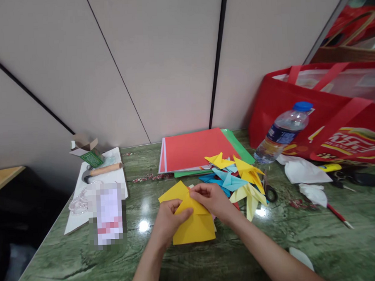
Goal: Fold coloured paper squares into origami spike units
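A sheet of yellow origami paper [194, 231], partly folded, is between my two hands above the table. My left hand [170, 220] grips its left side, thumb pressed on top of the paper. With thumb and fingertips, my right hand [212, 199] pinches the paper near its upper middle. Just right of that hand lies a heap of folded paper pieces [231, 181] in blue, yellow and pale yellow. Other small papers show a little from behind the yellow sheet, mostly hidden.
Red and green paper sheets [197, 148] are stacked at the back. A water bottle [280, 134] leans by a red bag [338, 113]. Scissors [271, 192], tissues [303, 168] and a red pen [340, 216] lie right. Leftward are a small green box [91, 158], a wooden-handled tool [103, 171] and beads [80, 203].
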A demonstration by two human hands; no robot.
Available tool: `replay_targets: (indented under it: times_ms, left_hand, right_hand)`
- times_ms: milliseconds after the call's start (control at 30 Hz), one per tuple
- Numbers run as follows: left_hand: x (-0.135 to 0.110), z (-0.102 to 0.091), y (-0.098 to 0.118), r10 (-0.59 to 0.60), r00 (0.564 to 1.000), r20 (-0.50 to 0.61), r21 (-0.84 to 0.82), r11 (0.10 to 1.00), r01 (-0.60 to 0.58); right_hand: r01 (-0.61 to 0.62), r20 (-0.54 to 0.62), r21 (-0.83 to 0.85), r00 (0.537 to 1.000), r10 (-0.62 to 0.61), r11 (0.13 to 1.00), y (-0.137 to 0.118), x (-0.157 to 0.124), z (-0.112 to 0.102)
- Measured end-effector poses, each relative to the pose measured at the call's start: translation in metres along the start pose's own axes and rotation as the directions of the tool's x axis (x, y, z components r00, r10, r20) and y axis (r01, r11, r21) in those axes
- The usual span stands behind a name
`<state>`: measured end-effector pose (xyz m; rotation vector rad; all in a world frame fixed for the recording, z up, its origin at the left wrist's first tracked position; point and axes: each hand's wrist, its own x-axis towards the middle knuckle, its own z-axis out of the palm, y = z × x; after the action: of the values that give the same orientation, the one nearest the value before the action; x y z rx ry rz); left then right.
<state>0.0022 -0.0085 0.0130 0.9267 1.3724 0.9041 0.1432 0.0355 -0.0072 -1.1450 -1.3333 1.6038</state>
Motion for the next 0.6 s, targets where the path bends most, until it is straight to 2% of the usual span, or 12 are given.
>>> replay_targets:
  times_ms: [367, 533, 600]
  left_hand:
    - [0.0027, 0.0007, -0.0041, -0.007, 0.997, 0.074, -0.042, 0.999, 0.010]
    - [0.0023, 0.0007, -0.0046, -0.037, 0.998, 0.040, -0.051, 0.998, 0.039]
    - [0.0015, -0.0001, -0.0034, -0.051, 0.998, 0.031, -0.059, 0.997, 0.053]
  right_hand:
    - [0.035, -0.022, -0.067, 0.999, -0.036, 0.997, -0.0010, 0.0007, 0.0019]
    - [0.059, -0.045, -0.069, 0.997, -0.062, 0.996, -0.0007, 0.0008, 0.0017]
    - [0.098, -0.010, -0.074, 0.995, -0.099, 0.992, -0.0013, 0.0002, -0.0016]
